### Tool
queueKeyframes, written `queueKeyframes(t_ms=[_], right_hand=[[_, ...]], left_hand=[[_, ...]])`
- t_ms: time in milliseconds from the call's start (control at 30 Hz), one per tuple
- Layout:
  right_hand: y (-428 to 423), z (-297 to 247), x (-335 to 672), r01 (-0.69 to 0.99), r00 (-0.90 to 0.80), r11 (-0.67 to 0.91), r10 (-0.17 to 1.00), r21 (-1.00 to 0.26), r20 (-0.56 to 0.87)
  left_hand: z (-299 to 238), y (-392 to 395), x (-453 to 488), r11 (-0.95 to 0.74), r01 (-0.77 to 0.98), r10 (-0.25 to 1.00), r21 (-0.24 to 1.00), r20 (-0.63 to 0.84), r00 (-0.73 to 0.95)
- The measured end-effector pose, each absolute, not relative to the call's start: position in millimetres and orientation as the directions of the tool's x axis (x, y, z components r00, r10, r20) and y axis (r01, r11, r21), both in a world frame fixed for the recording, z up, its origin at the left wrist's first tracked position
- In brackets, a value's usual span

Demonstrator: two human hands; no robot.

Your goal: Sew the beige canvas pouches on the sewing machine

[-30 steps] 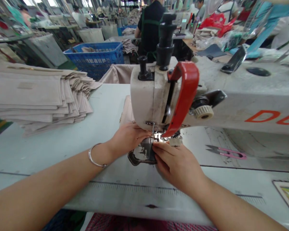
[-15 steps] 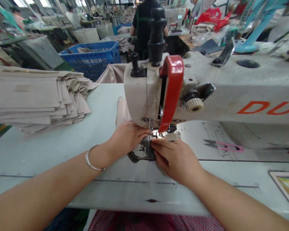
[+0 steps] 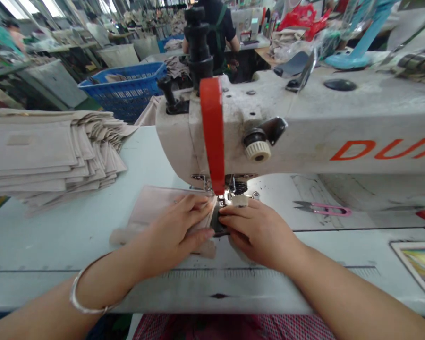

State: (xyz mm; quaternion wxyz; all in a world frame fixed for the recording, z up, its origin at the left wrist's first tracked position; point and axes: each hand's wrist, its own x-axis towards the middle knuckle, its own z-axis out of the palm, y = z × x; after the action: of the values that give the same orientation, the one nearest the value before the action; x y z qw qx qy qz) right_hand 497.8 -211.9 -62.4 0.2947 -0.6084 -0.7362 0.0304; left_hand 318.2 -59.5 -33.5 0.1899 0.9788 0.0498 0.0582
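Note:
A folded pale beige-pink fabric piece [image 3: 150,203] lies on the sewing table, its right edge by the presser foot [image 3: 225,197] of a sewing machine [image 3: 290,118]. My left hand [image 3: 175,231], a silver bangle on its wrist, rests over the fabric with its fingers stretched out and the thumb apart, covering part of the piece. Just right of the needle area, my right hand [image 3: 260,231] has its fingers bent and pressed together beside the dark metal plate. Whatever those fingertips hold, if anything, is hidden. A red lever guard [image 3: 212,132] stands in front of the machine head.
At the left lies a stack of beige fabric pieces [image 3: 46,146]. Pink thread snips [image 3: 324,209] rest right of my hand. A blue basket [image 3: 123,85] stands behind the table, and a co-worker [image 3: 216,33] sits beyond. A framed picture [image 3: 420,267] lies at right.
The fabric piece has come from behind the machine head to the front left of the needle. My left hand has moved back and spread over it; my right hand stays nearly in place.

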Motion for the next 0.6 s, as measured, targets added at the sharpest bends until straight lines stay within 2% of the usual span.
queueKeyframes(t_ms=[133,200,300,400,600], right_hand=[[-213,-59,504,0.863,-0.132,0.286,0.924,-0.417,0.36],[-214,-59,505,0.858,-0.162,0.309,0.921,-0.411,0.355],[-216,-58,505,0.852,-0.222,0.352,0.913,-0.388,0.341],[-217,-55,506,0.844,-0.26,0.378,0.909,-0.38,0.326],[-220,-60,503,0.858,-0.223,0.358,0.905,-0.369,0.362]], left_hand=[[-34,-95,296,-0.941,0.151,0.165,0.303,0.023,0.986],[-37,-109,292,-0.953,0.179,0.195,0.245,0.042,0.98],[-42,-117,291,-0.972,0.131,0.154,0.197,0.109,0.982],[-45,-117,294,-0.974,0.087,0.119,0.208,0.145,0.982],[-45,-112,296,-0.971,-0.029,0.028,0.237,0.236,0.971]])
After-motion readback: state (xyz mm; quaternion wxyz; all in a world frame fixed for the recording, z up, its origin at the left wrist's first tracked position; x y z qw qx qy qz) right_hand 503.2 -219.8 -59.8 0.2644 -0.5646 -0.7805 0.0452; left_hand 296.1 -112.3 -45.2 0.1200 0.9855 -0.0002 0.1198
